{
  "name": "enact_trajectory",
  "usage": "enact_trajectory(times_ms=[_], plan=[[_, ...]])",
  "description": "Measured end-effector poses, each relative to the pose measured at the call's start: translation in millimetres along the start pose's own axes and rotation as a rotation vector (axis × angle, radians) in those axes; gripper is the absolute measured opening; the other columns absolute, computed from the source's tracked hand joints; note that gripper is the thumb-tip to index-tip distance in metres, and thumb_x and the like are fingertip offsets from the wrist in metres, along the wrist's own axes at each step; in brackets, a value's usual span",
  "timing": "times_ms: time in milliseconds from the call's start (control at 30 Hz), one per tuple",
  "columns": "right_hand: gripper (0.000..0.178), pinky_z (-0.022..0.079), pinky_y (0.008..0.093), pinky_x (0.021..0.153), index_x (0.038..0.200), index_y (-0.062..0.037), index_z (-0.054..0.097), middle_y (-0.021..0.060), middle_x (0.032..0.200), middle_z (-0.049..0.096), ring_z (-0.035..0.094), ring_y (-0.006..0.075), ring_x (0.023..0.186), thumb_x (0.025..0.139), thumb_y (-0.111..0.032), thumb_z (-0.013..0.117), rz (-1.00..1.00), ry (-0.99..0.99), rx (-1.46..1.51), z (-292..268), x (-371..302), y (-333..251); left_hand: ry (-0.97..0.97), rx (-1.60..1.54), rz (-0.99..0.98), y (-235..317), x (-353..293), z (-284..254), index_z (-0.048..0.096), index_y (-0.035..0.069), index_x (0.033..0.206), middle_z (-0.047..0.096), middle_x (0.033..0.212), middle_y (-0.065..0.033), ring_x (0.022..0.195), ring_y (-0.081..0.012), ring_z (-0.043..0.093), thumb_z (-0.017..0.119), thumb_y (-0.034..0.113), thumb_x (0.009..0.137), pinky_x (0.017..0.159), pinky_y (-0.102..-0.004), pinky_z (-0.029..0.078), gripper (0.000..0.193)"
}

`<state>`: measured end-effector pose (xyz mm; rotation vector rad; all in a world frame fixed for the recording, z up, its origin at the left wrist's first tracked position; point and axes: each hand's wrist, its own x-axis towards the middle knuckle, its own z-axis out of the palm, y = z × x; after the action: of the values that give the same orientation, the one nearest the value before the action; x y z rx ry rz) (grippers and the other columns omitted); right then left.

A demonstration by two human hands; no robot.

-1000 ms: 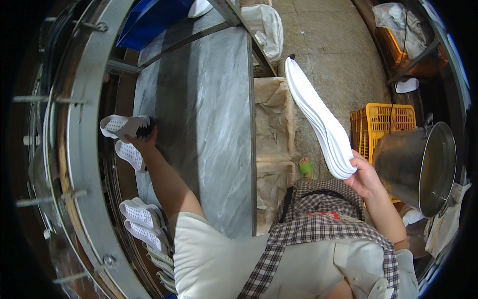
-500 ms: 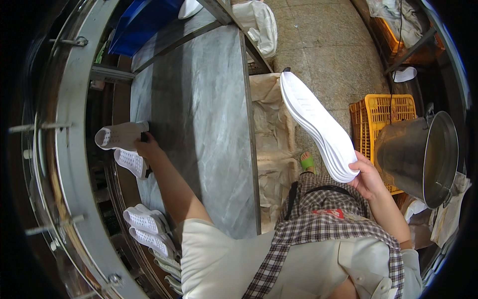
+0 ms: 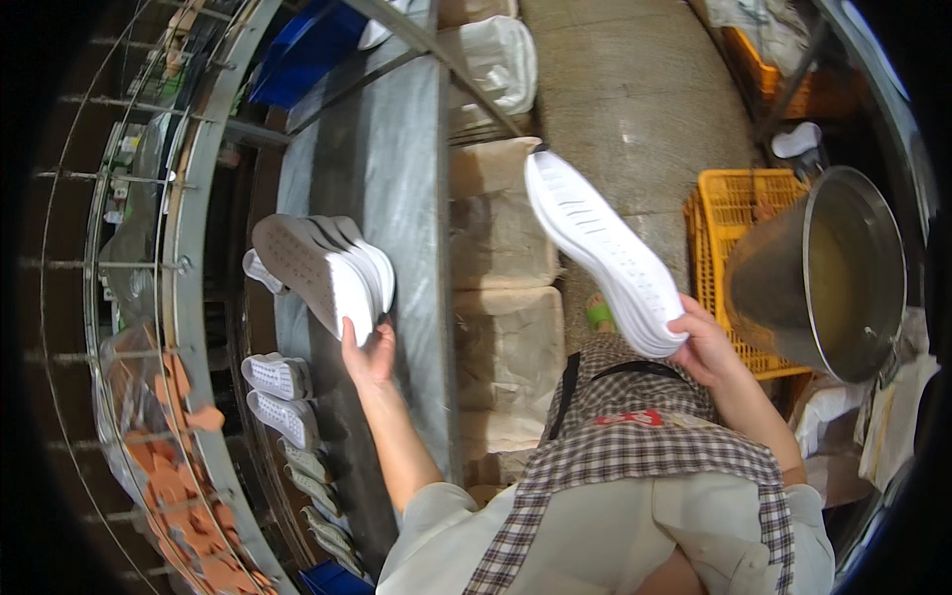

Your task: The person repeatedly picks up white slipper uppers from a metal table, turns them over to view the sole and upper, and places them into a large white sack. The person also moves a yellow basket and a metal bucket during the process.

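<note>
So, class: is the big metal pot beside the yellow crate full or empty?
Partly filled. The metal pot is open on top, and yellowish liquid shows inside, with bare wall above it. The yellow crate stands beside it.

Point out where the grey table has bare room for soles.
The grey table lies bare beyond the stack of soles in the left hand, and along its right edge beside the sacks. The rack at left, lined with single soles, is crowded.

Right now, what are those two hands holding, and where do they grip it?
The left hand holds a small stack of white shoe soles by its near end. The right hand holds a taller stack of white soles by its lower end.
</note>
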<state>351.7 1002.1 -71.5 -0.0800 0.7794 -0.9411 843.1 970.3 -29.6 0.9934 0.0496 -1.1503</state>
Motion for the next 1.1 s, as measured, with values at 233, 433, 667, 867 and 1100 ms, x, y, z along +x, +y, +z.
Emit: enact_trajectory(times_ms=[233,433,667,867,1100], plan=[[0.058,0.055,0.0424,0.081,0.133,-0.0026,0.034,0.0149,0.121,0.052,0.057,0.0266,0.107,0.078,-0.001,0.049,0.087,-0.077,-0.033,-67.3,-75.6,19.4,-0.064,0.118,0.063,-21.7,-17.9,-15.3,0.03,0.0,0.134,0.03,0.136,-0.0194,0.123,-0.0429,0.031,0.067,0.022,0.08,0.099,-0.0648,0.031,0.068],[0.069,0.052,0.0399,0.087,0.134,-0.0035,0.03,0.0141,0.124,0.05,0.055,0.0253,0.112,0.071,0.007,0.056,0.062,-0.114,-0.126,-118.5,-127.2,52.8,-0.109,0.243,0.192,-32.3,-120.8,-31.5,0.04,-0.006,0.127,0.04,0.13,-0.0218,0.118,-0.0395,0.039,0.063,0.009,0.083,0.098,-0.0586,0.04,0.052],[0.066,0.046,0.0531,0.088,0.134,-0.0034,0.03,0.016,0.129,0.047,0.049,0.033,0.118,0.077,-0.006,0.063,0.155,-0.059,-0.192,-226.3,-214.6,118.8,-0.39,0.3,0.09,-94.1,-249.8,-76.3,0.033,-0.006,0.134,0.039,0.135,-0.0196,0.122,-0.0346,0.04,0.059,0.015,0.086,0.102,-0.0451,0.041,0.058],[0.056,0.05,0.0443,0.088,0.135,-0.0011,0.035,0.0173,0.127,0.052,0.054,0.0277,0.114,0.085,-0.014,0.058,0.122,0.42,-0.081,-357.6,-359.5,176.7,-0.454,0.228,-0.243,-181.5,-298.7,-161.7,0.038,-0.001,0.132,0.043,0.133,-0.0148,0.117,-0.0319,0.044,0.061,0.018,0.086,0.096,-0.0454,0.045,0.055],[0.053,0.055,0.0358,0.06,0.123,-0.0025,0.048,0.0157,0.107,0.062,0.065,0.0238,0.084,0.073,-0.013,0.064,0.049,1.371,-0.629,-538.0,-523.0,190.2,-0.027,0.452,-0.441,-272.6,-384.9,-256.6,0.038,-0.002,0.13,0.048,0.126,-0.0152,0.11,-0.0302,0.05,0.065,0.02,0.083,0.088,-0.0408,0.051,0.059]])
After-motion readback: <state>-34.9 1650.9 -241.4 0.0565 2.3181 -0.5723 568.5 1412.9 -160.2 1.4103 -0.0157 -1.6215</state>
